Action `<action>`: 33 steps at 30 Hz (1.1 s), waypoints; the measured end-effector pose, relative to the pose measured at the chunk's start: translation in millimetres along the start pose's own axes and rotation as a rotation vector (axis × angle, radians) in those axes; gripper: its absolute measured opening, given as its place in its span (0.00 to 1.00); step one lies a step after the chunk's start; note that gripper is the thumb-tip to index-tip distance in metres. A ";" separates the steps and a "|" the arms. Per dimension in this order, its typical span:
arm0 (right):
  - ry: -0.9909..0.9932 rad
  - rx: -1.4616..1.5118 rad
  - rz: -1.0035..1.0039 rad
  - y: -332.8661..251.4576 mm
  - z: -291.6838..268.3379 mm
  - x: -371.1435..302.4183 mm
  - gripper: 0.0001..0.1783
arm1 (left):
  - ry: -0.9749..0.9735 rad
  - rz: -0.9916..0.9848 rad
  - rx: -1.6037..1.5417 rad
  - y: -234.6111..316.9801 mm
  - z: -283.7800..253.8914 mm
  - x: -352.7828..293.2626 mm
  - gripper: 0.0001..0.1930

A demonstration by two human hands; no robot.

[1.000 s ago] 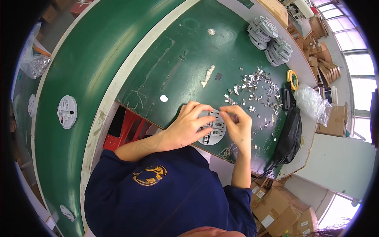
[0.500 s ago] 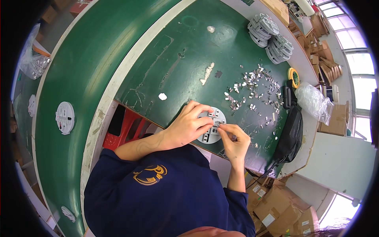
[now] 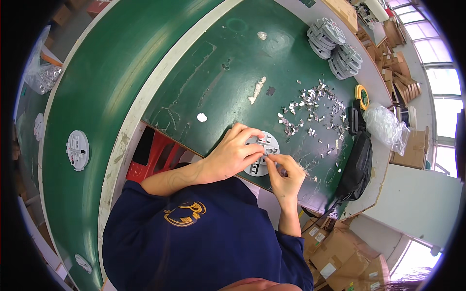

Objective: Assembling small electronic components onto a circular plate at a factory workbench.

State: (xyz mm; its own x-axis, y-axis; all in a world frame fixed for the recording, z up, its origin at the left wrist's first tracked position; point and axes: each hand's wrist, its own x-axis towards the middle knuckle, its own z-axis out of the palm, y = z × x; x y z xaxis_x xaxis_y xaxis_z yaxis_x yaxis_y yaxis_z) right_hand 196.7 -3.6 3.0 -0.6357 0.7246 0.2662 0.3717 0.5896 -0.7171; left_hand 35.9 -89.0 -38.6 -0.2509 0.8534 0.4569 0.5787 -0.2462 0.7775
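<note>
A round grey plastic plate (image 3: pixel 273 141) with slots and small raised parts lies at the near edge of the green table, partly covered by my fingers. My left hand (image 3: pixel 235 151) bends over its left side, fingers and thumb curled onto the plate and holding it. From the right, my right hand (image 3: pixel 287 177) reaches its middle with thumb and index finger pinched together. Whatever sits in that pinch is too small and hidden to name. Loose small metal pieces (image 3: pixel 314 103) are scattered on the table beyond my right hand.
Stacked grey plates (image 3: pixel 326 38) stand at the far right. Along the right edge lie a yellow tape roll (image 3: pixel 361 96), a clear plastic bag (image 3: pixel 383 123) and a black bag (image 3: pixel 357 167). Another grey plate (image 3: pixel 77 150) rests on the green belt (image 3: pixel 97 97) at left.
My right hand has shifted slightly left over the plate, its fingers still pinched. My left hand stays almost in place. The grey plate on the left belt has moved a little nearer.
</note>
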 end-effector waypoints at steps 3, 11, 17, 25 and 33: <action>0.006 0.016 0.029 -3.0 -1.4 -0.6 0.07 | -0.004 -0.001 -0.004 0.5 -0.4 0.8 0.07; -0.141 -0.010 -0.034 -6.0 -6.9 9.0 0.07 | -0.005 -0.010 -0.039 -0.6 -3.3 1.1 0.06; -0.280 -0.086 -0.170 -2.4 -8.6 22.3 0.07 | -0.050 -0.057 -0.088 -1.7 -14.5 2.0 0.06; -0.348 -0.138 -0.188 -7.1 -3.0 28.7 0.06 | 0.015 -0.070 -0.101 -5.0 -10.0 -2.0 0.05; -0.366 -0.166 -0.191 -7.1 -2.6 30.0 0.07 | 0.023 -0.070 -0.097 -4.6 -10.6 -1.7 0.04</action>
State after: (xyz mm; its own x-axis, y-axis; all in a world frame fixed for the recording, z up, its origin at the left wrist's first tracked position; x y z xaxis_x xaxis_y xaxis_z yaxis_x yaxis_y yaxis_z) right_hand 176.8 14.9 17.8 -0.8902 0.4402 0.1169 0.3084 0.7716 -0.5564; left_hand 25.4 -94.2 -38.4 -0.3063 0.8596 0.4090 0.4820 -0.2305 0.8453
